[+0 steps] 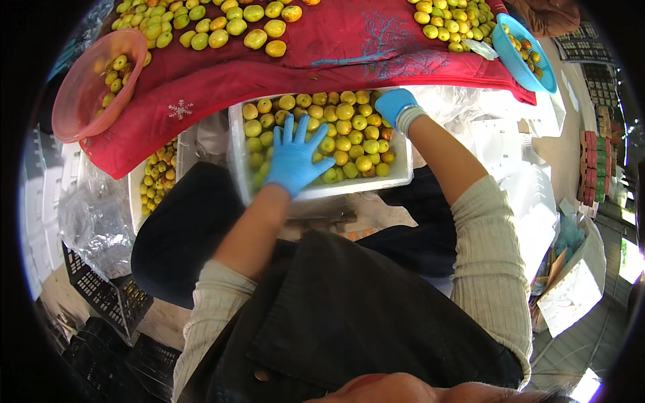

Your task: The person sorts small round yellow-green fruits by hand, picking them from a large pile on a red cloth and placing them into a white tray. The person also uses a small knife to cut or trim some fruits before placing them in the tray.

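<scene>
A white foam box [322, 193] full of green-yellow jujube-like fruits [344, 127] stands in front of me, below the edge of a red cloth. My left hand [298, 156], in a blue glove, lies flat with spread fingers on the fruits in the left part of the box. At the box's back right corner is my right hand [396, 107], also blue-gloved, with its fingers curled down over the corner fruits; whether it holds one is hidden. The left side of the box has clear plastic film along it.
The red cloth [332, 30] bears loose fruits at both back sides. A pink plastic basin [63, 111] stands left, a blue basket [546, 75] right. Another box of fruits [136, 201] is beside my left knee. A black crate [95, 292] stands lower left.
</scene>
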Tool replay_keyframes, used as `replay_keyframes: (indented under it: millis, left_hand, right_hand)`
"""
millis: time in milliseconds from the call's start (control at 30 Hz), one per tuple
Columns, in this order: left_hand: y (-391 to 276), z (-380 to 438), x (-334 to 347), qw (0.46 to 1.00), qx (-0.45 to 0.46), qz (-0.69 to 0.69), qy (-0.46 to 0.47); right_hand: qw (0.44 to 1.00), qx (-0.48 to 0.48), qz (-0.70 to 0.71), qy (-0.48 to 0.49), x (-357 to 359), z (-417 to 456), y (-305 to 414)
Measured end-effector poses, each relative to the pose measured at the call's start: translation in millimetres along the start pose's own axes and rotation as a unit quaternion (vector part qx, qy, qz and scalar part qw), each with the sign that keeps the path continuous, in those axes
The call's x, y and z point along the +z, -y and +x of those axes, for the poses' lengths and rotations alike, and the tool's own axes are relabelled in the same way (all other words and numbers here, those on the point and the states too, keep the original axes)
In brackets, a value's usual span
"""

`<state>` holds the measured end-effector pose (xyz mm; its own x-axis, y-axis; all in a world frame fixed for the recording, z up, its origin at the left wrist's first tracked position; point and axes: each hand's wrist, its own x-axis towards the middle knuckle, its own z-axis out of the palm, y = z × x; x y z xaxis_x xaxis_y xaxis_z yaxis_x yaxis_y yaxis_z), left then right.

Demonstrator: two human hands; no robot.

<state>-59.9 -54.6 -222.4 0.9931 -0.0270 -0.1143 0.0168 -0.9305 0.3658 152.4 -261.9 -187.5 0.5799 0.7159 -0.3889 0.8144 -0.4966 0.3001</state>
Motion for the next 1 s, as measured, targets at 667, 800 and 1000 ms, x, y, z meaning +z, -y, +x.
replay_keyframes:
  millis: [667,800,1000]
  left_hand:
    - [0.3,-1.6,2.6,1.000,-0.012,-0.015,0.000]
    - [-1.2,-0.2,2.5,1.000,-0.020,-0.011,0.014]
    - [-1.6,-0.1,2.9,1.000,-0.019,-0.014,0.010]
  right_hand:
    - [0.986,0.113,0.049,-0.114,9.4,-11.3,0.9]
    - [0.986,0.135,0.057,-0.085,28.3,3.4,5.0]
    - [0.986,0.146,0.070,-0.032,28.4,25.6,14.6]
